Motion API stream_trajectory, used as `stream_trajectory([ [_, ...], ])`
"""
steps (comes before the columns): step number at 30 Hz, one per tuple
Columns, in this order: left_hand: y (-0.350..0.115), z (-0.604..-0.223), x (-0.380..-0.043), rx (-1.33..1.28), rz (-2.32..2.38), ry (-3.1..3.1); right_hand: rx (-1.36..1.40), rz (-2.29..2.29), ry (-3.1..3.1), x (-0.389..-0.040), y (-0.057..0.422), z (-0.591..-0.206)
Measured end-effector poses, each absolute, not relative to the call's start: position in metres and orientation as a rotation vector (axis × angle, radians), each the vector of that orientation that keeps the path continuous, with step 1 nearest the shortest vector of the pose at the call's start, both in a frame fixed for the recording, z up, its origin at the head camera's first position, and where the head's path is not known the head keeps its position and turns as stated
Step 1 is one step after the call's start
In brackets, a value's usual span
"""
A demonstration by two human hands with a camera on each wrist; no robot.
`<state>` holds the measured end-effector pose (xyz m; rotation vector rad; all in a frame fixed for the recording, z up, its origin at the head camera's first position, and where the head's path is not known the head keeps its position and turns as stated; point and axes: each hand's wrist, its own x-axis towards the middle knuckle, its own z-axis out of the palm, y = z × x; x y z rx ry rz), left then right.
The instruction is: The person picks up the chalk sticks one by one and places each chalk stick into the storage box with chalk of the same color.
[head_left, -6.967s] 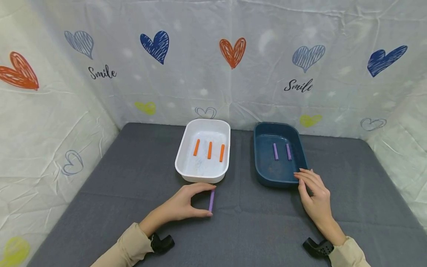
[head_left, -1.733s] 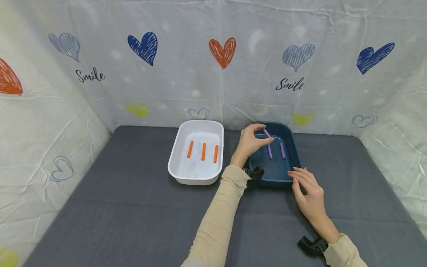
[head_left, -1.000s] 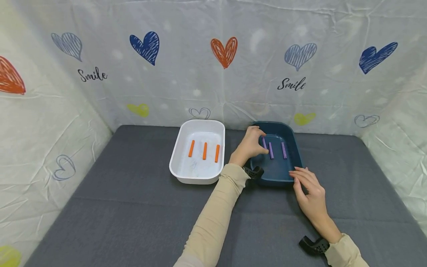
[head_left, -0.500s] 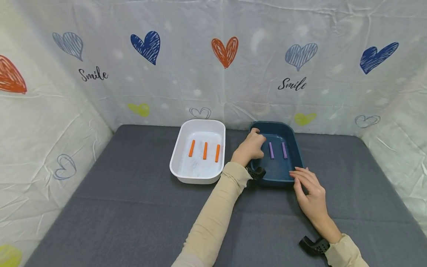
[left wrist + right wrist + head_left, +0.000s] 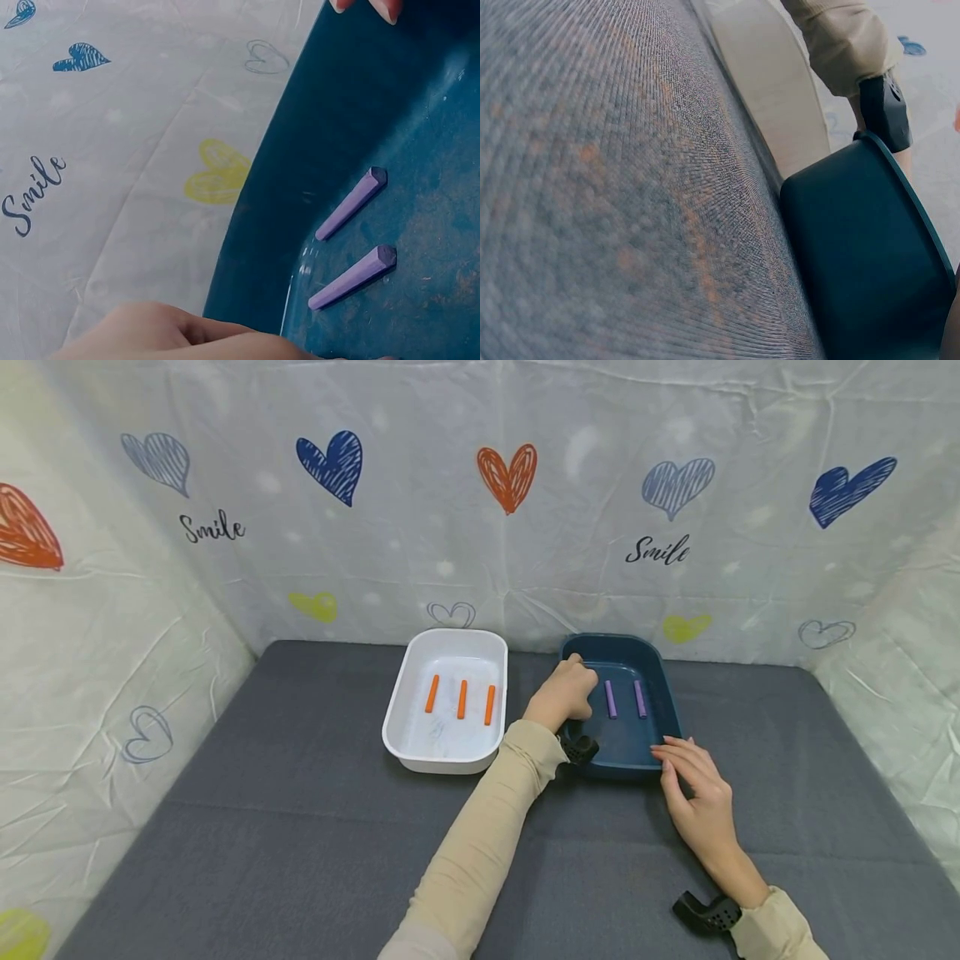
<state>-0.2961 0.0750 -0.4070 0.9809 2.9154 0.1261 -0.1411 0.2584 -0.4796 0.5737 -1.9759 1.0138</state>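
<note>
My left hand (image 5: pixel 564 692) reaches over the left wall of the dark blue tray (image 5: pixel 626 758), back of the hand up, fingers curled downward. The purple chalk stick it pinched in the earlier frames is hidden beneath it. Two more purple chalk sticks lie side by side on the tray floor, a left one (image 5: pixel 611 700) and a right one (image 5: pixel 640 699); the left wrist view shows both, with curled fingers (image 5: pixel 225 341) at its bottom edge. My right hand (image 5: pixel 699 795) rests relaxed fingers on the tray's near right corner.
Left of the blue tray stands a white tray (image 5: pixel 442 766) with three orange chalk sticks (image 5: pixel 461 700) lying in it. Both trays sit near the back of a grey cloth-covered table (image 5: pixel 300 827), against a white curtain (image 5: pixel 420 543) printed with hearts.
My left hand carried a purple chalk stick from in front of the white tray into the blue tray, then lowered it at the left side and turned, hiding the stick. The right hand stayed put.
</note>
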Motion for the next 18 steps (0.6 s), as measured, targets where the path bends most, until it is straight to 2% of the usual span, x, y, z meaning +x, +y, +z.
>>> stream_trajectory([
  [18, 0.0775, -0.4068, -0.2931, 0.958, 0.055, 2.910, 0.588, 1.016, -1.971, -0.1409, 0.2590, -0.4793],
])
